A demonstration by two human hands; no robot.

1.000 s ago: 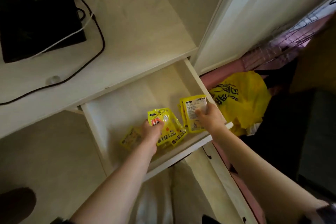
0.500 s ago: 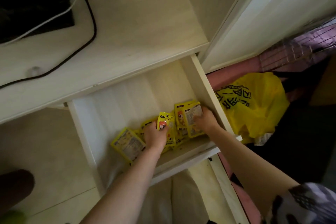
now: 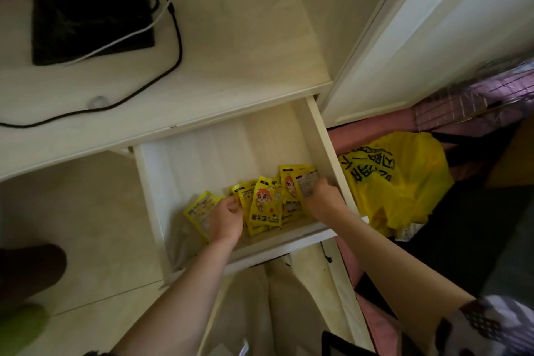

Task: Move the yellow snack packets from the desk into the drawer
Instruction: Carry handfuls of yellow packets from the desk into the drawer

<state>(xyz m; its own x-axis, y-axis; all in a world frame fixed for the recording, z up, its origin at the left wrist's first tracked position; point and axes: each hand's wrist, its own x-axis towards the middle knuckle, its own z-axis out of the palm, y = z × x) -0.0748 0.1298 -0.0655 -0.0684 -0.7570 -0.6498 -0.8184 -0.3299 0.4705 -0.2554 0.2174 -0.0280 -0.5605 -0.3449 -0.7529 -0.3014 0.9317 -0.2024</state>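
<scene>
The pale wooden drawer (image 3: 320,136) stands pulled out below the desk top (image 3: 231,61). Several yellow snack packets (image 3: 265,205) with a cartoon figure lie in a heap near its front wall. My left hand (image 3: 226,221) is down in the drawer at the heap's left side, fingers curled against the packets, partly covering one flat packet (image 3: 199,211). My right hand (image 3: 323,201) pinches the upright packets (image 3: 297,182) at the heap's right end, close to the drawer's right wall.
A black device (image 3: 92,14) with a black cable (image 3: 176,46) and a white cable lies on the desk. A yellow plastic bag (image 3: 398,179) sits on the floor right of the drawer. A white door (image 3: 433,32) stands behind it.
Both hands have lowered the packets deeper into the drawer. The left hand has let its raised packet drop onto the heap and slid left.
</scene>
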